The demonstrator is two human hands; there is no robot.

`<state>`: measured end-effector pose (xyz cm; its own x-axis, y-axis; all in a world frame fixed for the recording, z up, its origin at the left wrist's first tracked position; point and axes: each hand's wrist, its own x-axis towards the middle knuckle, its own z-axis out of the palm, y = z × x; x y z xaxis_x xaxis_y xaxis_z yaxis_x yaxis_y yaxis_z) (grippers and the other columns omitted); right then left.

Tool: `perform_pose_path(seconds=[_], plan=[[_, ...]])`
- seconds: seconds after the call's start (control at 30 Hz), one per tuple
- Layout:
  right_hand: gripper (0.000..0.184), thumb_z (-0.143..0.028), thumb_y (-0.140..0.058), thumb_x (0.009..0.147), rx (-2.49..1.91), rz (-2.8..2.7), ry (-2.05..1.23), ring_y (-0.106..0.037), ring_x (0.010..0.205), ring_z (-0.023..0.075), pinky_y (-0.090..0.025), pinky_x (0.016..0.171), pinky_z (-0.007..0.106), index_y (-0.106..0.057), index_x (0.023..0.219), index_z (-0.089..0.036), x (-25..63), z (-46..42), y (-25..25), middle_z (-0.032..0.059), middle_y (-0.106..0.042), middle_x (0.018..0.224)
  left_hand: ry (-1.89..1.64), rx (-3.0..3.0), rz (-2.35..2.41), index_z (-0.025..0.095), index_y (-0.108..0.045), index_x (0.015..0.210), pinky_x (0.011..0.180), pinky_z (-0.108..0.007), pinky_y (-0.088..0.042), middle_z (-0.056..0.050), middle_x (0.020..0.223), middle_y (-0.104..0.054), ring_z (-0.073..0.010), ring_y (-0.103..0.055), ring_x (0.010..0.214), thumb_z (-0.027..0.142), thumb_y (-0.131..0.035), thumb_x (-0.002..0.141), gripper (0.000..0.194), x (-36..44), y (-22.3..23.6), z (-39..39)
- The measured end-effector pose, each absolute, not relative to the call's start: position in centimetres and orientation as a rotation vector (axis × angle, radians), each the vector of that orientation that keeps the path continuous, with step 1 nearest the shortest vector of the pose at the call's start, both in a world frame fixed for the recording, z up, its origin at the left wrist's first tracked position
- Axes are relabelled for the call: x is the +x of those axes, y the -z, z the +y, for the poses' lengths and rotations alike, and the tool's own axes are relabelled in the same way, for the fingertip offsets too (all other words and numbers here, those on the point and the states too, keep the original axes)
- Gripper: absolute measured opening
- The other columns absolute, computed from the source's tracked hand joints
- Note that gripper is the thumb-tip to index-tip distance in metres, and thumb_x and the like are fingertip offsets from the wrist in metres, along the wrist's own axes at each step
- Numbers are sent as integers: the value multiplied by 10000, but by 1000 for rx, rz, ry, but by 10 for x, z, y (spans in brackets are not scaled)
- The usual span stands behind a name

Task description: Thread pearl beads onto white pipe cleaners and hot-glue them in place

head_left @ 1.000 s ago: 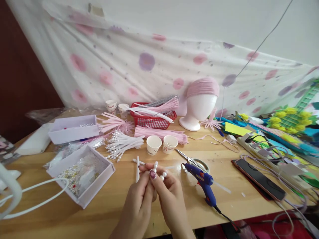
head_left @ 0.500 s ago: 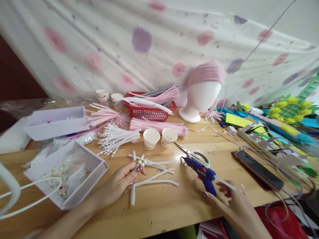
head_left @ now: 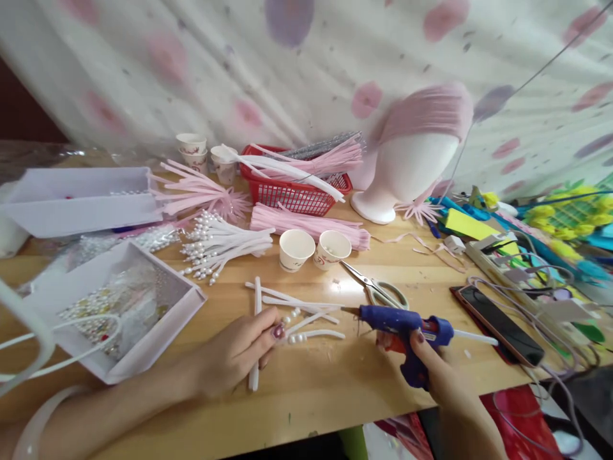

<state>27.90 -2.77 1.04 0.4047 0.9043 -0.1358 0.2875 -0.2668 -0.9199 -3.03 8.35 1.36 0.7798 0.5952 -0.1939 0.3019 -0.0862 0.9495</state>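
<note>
My left hand is closed in a pinch on a small cluster of pearl beads, partly hidden by the fingers. More white beads show just below the fingertips. Around and under that hand lie several white fuzzy pipe cleaners, some crossing one another. My right hand grips a blue hot glue gun by its handle, with fingers near the trigger. A white glue stick juts out of its back. Its nozzle points left toward the beads, a short gap away from them.
Two paper cups and green-handled scissors lie beyond the hands. Bead-tipped white stems and a white box of beads are on the left. A phone, cables and a power strip occupy the right. Behind stand a red basket and a foam head.
My right hand has taken the glue gun by its handle and raised it off the table, turning it level. My left hand has turned the bead cluster. The camera view has tilted downward.
</note>
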Motion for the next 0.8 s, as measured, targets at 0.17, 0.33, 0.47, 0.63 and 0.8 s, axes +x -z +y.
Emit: perform_pose_path(seconds=[0.17, 0.33, 0.47, 0.63, 0.8], plan=[[638, -747, -563, 864, -1507, -1123, -1213, -688, 727, 292, -543, 787, 406, -753, 579, -209, 257, -7, -2, 113, -713, 660, -354, 1850, 737, 214, -582, 821, 652, -234, -414, 26, 692, -600, -142, -562, 652, 336, -390, 994, 286, -34, -9, 86], [658, -772, -560, 853, -1473, -1146, -1257, -684, 722, 299, -536, 831, 419, -716, 498, -241, 246, -4, 6, 94, -672, 576, -378, 1918, 782, 202, -672, 854, 595, -233, -365, 32, 650, -588, -132, -521, 593, 316, -413, 989, 314, -36, -9, 87], [626, -759, -618, 822, -1501, -1039, -1258, -658, 668, 278, -529, 685, 360, -707, 472, -248, 239, -5, -1, 84, -657, 539, -360, 1949, 740, 200, -680, 846, 586, -235, -360, 22, 657, -604, -134, -527, 592, 304, -417, 988, 317, -37, -5, 89], [603, -777, -640, 783, -1549, -1048, -1251, -612, 574, 261, -475, 612, 353, -777, 544, -241, 238, -4, -6, 77, -641, 518, -380, 1944, 765, 208, -684, 855, 605, -234, -382, 15, 688, -629, -140, -537, 610, 317, -407, 998, 330, -37, -6, 87], [611, -780, -617, 804, -1551, -1067, -1296, -621, 606, 266, -468, 646, 356, -792, 571, -243, 240, -5, -6, 78, -660, 545, -377, 1944, 748, 214, -686, 863, 613, -230, -402, 15, 688, -634, -142, -547, 615, 317, -398, 1000, 335, -37, -6, 87]])
